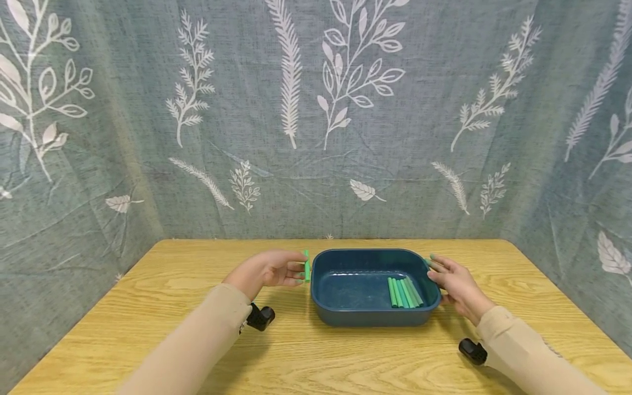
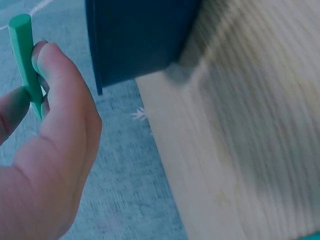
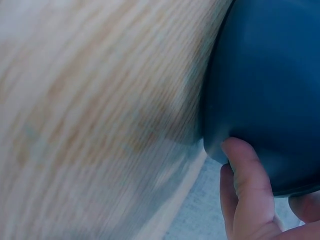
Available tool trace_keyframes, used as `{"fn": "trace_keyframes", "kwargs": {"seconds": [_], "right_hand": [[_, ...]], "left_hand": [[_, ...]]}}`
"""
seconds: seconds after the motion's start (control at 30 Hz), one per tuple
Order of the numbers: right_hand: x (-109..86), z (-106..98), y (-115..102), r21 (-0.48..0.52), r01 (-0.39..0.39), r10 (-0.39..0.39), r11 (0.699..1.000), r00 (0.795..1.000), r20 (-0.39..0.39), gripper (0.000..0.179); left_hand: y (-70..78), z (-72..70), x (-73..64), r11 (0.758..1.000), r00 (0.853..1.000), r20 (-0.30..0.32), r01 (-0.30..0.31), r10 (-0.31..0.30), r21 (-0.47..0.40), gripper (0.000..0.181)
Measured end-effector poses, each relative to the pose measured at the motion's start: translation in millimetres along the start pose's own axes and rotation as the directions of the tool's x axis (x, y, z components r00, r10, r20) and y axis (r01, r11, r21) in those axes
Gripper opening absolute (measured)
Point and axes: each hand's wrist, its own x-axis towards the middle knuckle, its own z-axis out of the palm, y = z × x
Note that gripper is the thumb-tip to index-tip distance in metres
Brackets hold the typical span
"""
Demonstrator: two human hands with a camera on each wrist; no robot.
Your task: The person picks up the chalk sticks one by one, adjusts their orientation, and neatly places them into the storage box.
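My left hand (image 1: pixel 277 268) pinches a green chalk stick (image 1: pixel 307 266) between thumb and fingers, just outside the left end of a dark blue bin (image 1: pixel 370 318). In the left wrist view the chalk stick (image 2: pixel 24 55) stands nearly upright, apart from the bin wall (image 2: pixel 135 40). My right hand (image 1: pixel 460 286) touches the bin's right end with fairly straight, spread fingers. The right wrist view shows a digit (image 3: pixel 245 165) against the outer wall (image 3: pixel 265 90) and another near the rim. Several green chalk sticks (image 1: pixel 405 292) lie side by side in the bin's right part.
The bin stands on a light wooden table (image 1: pixel 345 356). Behind and at both sides hangs a blue-grey curtain (image 1: pixel 296 192) with white leaf prints. A black wrist camera (image 1: pixel 261 317) sits under the left wrist and another black camera (image 1: pixel 472 351) under the right.
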Motion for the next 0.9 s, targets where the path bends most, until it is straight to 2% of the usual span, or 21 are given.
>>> {"fn": "trace_keyframes", "kwargs": {"seconds": [0.2, 0.57, 0.8, 0.9], "right_hand": [[0.9, -1.3, 0.7, -0.003, 0.005, -0.005, 1.0, 1.0, 0.004, 0.06], [0.3, -2.0, 2.5, 0.021, 0.0, 0.0, 1.0, 1.0, 0.002, 0.063], [-0.7, -1.8, 2.0, 0.023, 0.015, -0.016, 1.0, 1.0, 0.016, 0.062], [-0.6, -1.4, 2.3, 0.021, 0.02, -0.02, 1.0, 1.0, 0.014, 0.062]], "left_hand": [[12.1, 19.2, 9.5, 1.0, 1.0, 0.021, 0.014, -0.014, 0.004, 0.032], [30.4, 64.8, 25.5, 0.998, 0.997, 0.07, 0.029, -0.032, 0.048, 0.038], [34.8, 80.6, 33.7, 0.998, 0.994, 0.101, 0.027, -0.033, 0.065, 0.041], [35.6, 86.8, 37.3, 0.997, 0.993, 0.114, 0.028, -0.036, 0.074, 0.036]]}}
